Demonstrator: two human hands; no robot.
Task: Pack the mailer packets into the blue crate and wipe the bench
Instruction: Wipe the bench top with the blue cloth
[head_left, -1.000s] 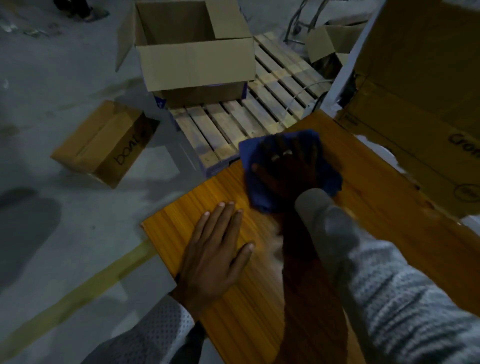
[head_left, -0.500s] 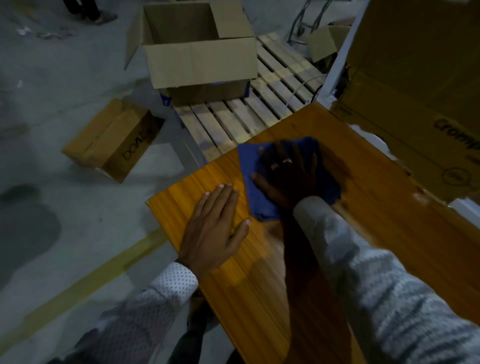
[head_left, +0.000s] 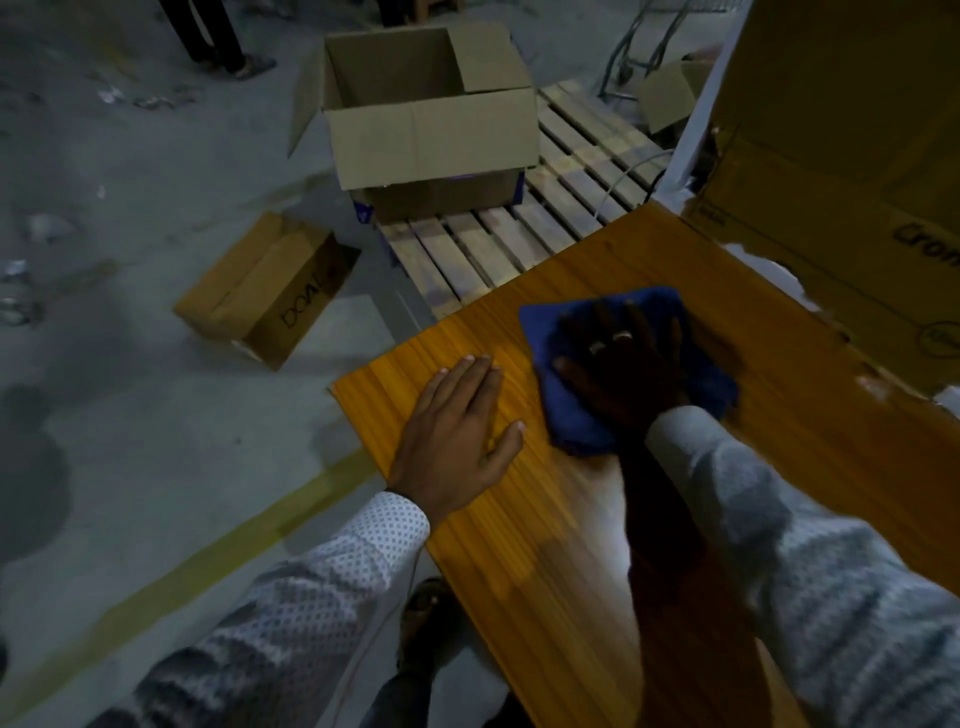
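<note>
Right hand (head_left: 626, 371) flat on blue cloth (head_left: 571, 426)

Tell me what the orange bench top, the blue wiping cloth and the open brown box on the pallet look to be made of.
Orange bench top: probably wood-grain laminate or varnished board; fine parallel grain lines and a soft sheen. Blue wiping cloth: soft, fuzzy fabric, perhaps microfibre; it bunches under the right hand. Open brown box: matte cardboard, likely corrugated; folded flaps and creases show.

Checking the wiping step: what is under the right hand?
A blue cloth lies under the right hand, spread flat on the orange wooden bench. The bench surface beneath the cloth is covered.
</note>
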